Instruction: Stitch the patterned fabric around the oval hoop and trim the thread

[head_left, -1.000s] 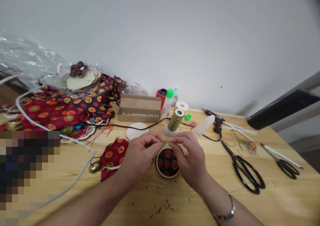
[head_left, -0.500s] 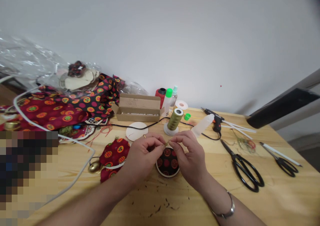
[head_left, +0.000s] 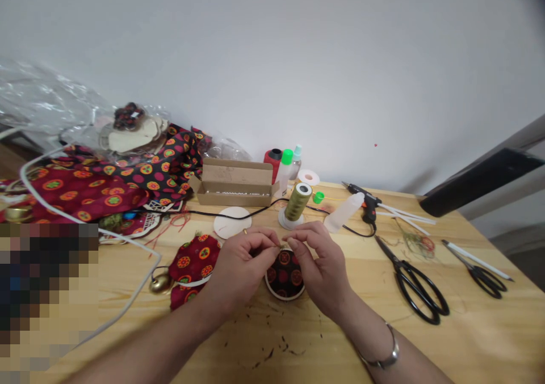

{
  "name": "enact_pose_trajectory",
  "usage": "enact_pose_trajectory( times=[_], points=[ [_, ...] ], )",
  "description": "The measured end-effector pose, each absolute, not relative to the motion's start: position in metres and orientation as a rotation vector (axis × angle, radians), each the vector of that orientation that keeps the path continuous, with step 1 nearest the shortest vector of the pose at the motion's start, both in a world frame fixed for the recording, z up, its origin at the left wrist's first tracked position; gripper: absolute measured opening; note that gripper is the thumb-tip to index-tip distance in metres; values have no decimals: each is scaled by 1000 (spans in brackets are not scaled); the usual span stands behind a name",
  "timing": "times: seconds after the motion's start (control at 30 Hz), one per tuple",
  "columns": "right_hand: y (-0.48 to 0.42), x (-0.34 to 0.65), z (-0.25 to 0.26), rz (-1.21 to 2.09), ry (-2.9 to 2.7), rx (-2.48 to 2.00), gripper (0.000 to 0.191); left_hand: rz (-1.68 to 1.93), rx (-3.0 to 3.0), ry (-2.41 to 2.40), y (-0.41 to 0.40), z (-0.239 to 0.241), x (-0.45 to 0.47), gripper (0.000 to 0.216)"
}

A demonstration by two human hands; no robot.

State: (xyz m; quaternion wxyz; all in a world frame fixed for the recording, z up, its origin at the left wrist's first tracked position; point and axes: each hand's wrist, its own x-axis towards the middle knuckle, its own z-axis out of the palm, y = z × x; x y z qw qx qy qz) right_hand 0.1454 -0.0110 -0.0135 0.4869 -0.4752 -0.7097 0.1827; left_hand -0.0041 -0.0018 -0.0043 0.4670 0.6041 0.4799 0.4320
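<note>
On the wooden table [head_left: 481, 338], at far left, clear plastic wrapping [head_left: 46, 97] lies behind heaped red and black patterned cloth [head_left: 102, 185]. A white cord [head_left: 59, 207] loops in front. Right of the heap, an open cardboard box [head_left: 236, 194] sits near the wall [head_left: 272, 60]; a black cable [head_left: 204, 214] passes before it. Beside its right end stand a red spool [head_left: 271, 161] and a green-capped bottle [head_left: 284, 171]. At far right, a glue gun [head_left: 371, 206] lies next to white sticks [head_left: 404, 211]. Nearer are large black-handled scissors [head_left: 400, 266]; farther right, smaller scissors [head_left: 474, 270] lie alongside a white pen [head_left: 481, 261].
</note>
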Motion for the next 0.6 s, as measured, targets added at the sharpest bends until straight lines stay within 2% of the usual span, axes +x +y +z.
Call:
enact_pose_trajectory(
  times=[0.3,0.6],
  points=[
    [-6,148,-17,535,-1742,-1115,17,1091,1441,1212,-1,-6,-6,17],
    [-8,150,-15,225,-1900,-1050,21,1066,1464,1221,-1,-8,-6,17]
  ],
)
